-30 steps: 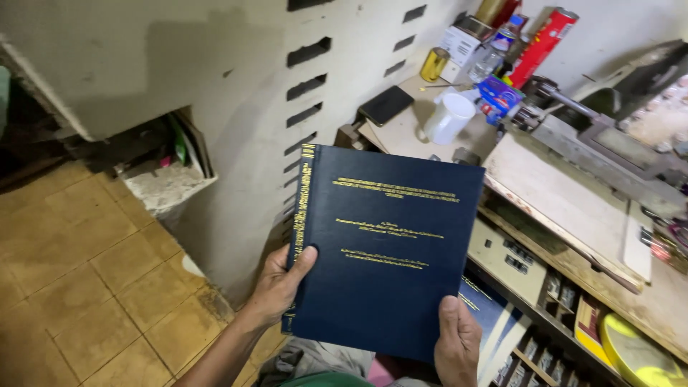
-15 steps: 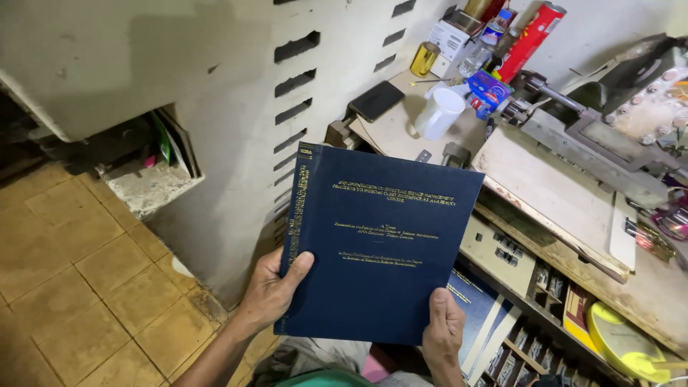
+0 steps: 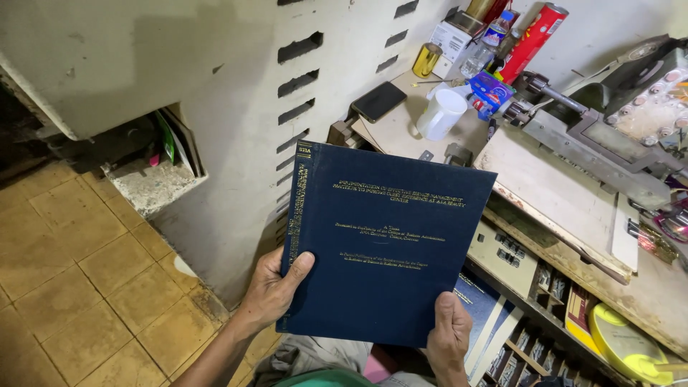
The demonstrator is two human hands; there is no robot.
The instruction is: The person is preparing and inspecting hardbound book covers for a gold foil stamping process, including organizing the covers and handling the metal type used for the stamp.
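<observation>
The book has a matt, cloth-like dark blue cover with shiny gold lettering. At two o'clock a glossy white mug stands on a worn wooden bench; floor tiles look dull.

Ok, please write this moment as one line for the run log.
left hand: grips spine edge of dark blue hardcover book | right hand: grips its lower edge | book: closed, cover up | nearby: white mug, black phone

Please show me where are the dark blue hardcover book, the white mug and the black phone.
Dark blue hardcover book point(image 3: 387, 244), head view, middle of the front cover.
White ceramic mug point(image 3: 442, 115), head view, outer side wall.
Flat black phone point(image 3: 378, 101), head view, centre of its face.
</observation>
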